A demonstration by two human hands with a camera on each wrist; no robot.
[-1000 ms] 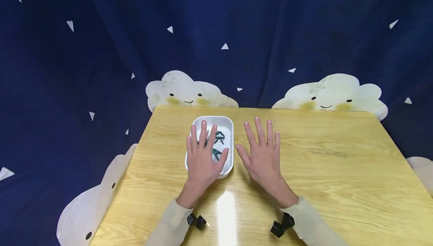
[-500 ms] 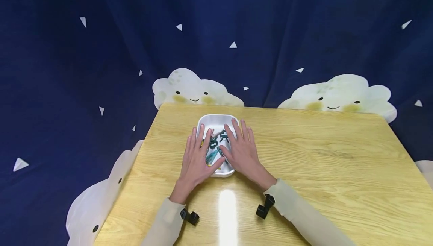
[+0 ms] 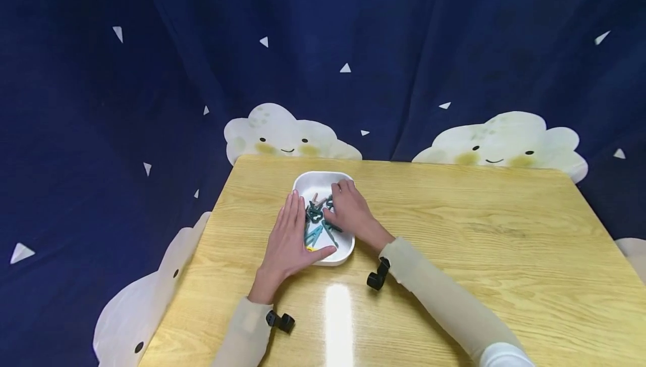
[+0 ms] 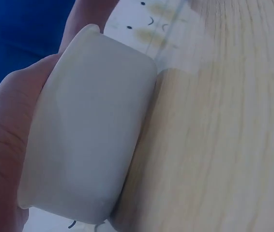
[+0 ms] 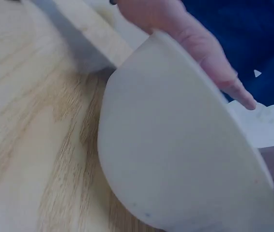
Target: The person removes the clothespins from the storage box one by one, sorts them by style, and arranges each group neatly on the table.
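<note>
A white tray (image 3: 317, 176) holds several small clips. Among them are a teal clothespin (image 3: 314, 236), a green clothespin (image 3: 330, 233) and a dark green shaped clip (image 3: 315, 215). My left hand (image 3: 287, 238) lies along the tray's left rim with its fingers straight and together, the thumb stretched over the near end. The left wrist view shows that hand at the rim above the tray's side wall (image 4: 86, 130). Inside the tray's right side, my right hand (image 3: 350, 210) bends its fingers down over another dark green clip (image 3: 330, 201); I cannot tell whether it grips it.
The tray stands on a wooden table (image 3: 454, 243), close to its far edge. Behind hangs a dark blue curtain (image 3: 303, 30) printed with clouds and triangles. A yellow piece (image 3: 311, 249) and a pinkish piece (image 3: 315, 196) lie in the tray too.
The right hand has come left from beside the tray into it, and its spread fingers have curled down. The left hand has shifted from above the tray to its left rim, fingers drawn together.
</note>
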